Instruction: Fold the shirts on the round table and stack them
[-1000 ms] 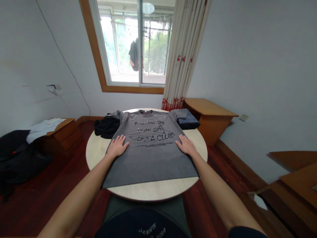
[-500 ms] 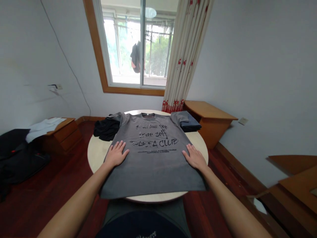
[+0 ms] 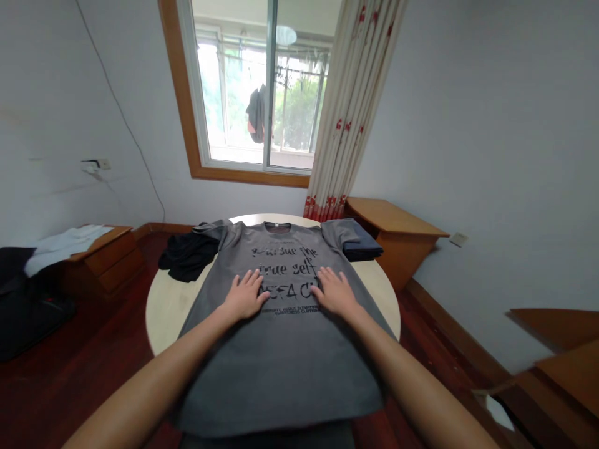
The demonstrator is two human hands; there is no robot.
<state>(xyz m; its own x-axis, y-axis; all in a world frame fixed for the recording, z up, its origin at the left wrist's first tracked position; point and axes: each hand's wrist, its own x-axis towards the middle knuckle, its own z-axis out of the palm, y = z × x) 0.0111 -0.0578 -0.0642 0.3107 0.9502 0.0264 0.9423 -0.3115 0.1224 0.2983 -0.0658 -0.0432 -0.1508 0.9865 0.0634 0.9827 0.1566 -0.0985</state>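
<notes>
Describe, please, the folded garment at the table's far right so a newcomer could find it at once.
Start at the round table under the window. At its far right edge, beside the grey T-shirt, lies a folded dark blue garment. Unlike the crumpled black cloth opposite, it is neatly stacked.

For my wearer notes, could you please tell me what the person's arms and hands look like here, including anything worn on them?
Both forearms are bare up to the frame edge, with no sleeve in view. The left hand and right hand wear no gloves, and no rings, watch or bracelet can be seen.
</notes>
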